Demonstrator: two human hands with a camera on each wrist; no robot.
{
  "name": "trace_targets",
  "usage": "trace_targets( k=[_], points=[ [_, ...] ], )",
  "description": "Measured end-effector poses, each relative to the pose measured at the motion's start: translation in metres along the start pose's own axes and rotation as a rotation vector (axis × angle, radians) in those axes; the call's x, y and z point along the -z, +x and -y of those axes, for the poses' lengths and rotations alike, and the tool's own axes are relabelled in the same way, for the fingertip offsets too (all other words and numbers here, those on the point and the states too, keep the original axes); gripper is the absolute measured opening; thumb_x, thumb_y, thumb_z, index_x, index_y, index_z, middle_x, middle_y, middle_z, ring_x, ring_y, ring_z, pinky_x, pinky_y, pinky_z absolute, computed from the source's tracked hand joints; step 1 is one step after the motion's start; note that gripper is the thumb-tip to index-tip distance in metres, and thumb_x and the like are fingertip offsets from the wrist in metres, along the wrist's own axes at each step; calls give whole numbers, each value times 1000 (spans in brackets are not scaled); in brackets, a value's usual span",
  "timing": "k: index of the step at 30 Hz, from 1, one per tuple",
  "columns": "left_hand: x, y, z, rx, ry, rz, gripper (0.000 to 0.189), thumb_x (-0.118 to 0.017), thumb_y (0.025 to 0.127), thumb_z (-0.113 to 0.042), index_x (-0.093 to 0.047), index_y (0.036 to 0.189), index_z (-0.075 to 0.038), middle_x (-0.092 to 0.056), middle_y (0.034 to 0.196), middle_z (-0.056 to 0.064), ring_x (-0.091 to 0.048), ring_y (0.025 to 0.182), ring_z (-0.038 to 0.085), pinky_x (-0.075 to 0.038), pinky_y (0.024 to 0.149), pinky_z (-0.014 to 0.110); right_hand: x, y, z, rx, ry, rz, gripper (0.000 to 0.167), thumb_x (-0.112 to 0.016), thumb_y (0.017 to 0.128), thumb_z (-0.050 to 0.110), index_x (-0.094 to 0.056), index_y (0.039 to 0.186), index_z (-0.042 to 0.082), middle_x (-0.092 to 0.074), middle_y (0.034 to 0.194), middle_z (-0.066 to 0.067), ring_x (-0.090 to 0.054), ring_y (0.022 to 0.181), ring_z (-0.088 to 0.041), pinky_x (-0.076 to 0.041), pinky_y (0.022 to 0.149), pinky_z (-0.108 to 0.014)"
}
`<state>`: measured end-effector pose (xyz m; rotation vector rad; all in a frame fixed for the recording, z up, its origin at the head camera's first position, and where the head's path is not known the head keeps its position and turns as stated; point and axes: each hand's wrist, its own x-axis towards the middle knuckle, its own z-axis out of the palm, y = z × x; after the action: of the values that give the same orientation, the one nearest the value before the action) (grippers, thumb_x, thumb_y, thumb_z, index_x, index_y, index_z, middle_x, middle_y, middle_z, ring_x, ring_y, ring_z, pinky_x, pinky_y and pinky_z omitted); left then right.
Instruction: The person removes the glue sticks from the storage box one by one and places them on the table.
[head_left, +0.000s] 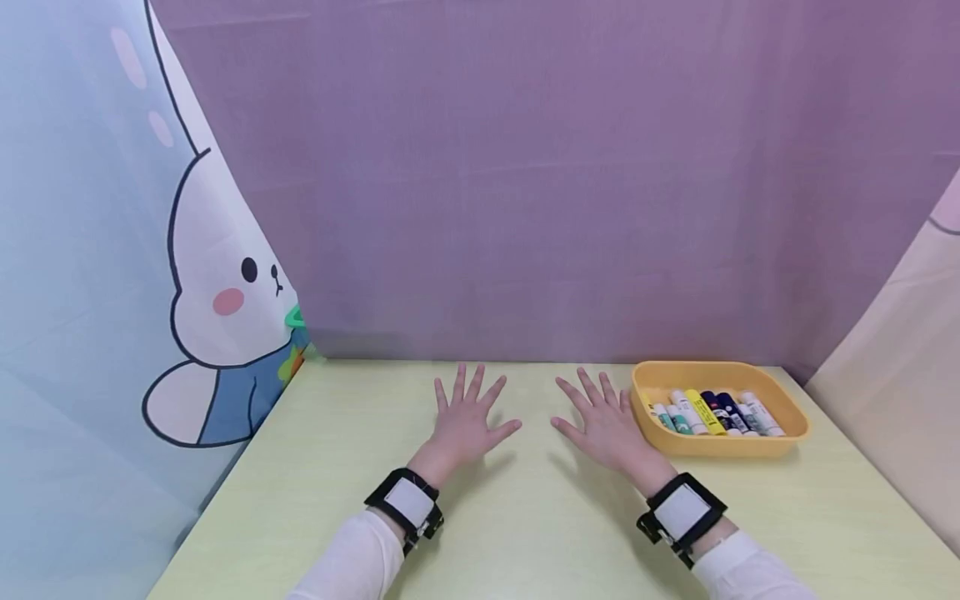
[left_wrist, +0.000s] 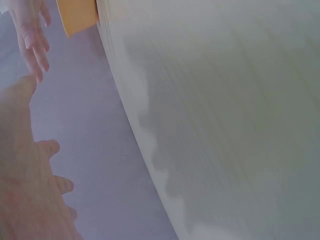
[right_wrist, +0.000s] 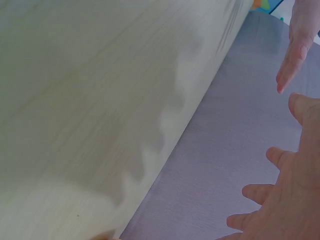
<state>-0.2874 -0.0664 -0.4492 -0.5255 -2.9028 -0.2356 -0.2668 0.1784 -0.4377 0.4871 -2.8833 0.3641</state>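
Both hands hover above the pale yellow table [head_left: 315, 500], palms down, with fingers spread and nothing held. My left hand [head_left: 462, 427] is left of the middle, its thumb pointing right. My right hand [head_left: 606, 427] lies just left of a yellow-orange tray [head_left: 720, 447], its thumb pointing left. Inside the tray several capped tubes like glue sticks lie side by side, among them a yellow tube [head_left: 706, 412], a dark blue tube [head_left: 731, 412] and a white tube [head_left: 762, 414]. In the wrist views the hands cast shadows on the tabletop.
A purple cloth [head_left: 555, 183] hangs along the table's back edge. On the left hangs a light blue cloth with a printed white rabbit [head_left: 217, 283]; a cream cloth [head_left: 900, 358] hangs on the right. Each wrist wears a black strap [head_left: 408, 502] with a white patch.
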Motion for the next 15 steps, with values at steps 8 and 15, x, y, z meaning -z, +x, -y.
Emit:
trace_targets(
  k=[8, 15],
  points=[
    [3, -1, -1, -4, -17, 8, 78, -35, 85, -75, -23, 150, -33, -10, 158, 11, 6, 143, 37, 2, 106, 69, 3, -1, 0, 13, 4, -17, 69, -46, 91, 60, -30, 148, 26, -19, 155, -18, -8, 140, -49, -10, 102, -74],
    [5, 6, -14, -25, -14, 29, 78, -35, 86, -74, -19, 150, -32, -8, 158, 12, 10, 143, 37, 1, 106, 69, 25, 0, -12, 13, 24, -7, 70, -43, 92, 60, -26, 149, 23, -15, 155, -20, -5, 140, -50, -10, 104, -71]
  ],
)
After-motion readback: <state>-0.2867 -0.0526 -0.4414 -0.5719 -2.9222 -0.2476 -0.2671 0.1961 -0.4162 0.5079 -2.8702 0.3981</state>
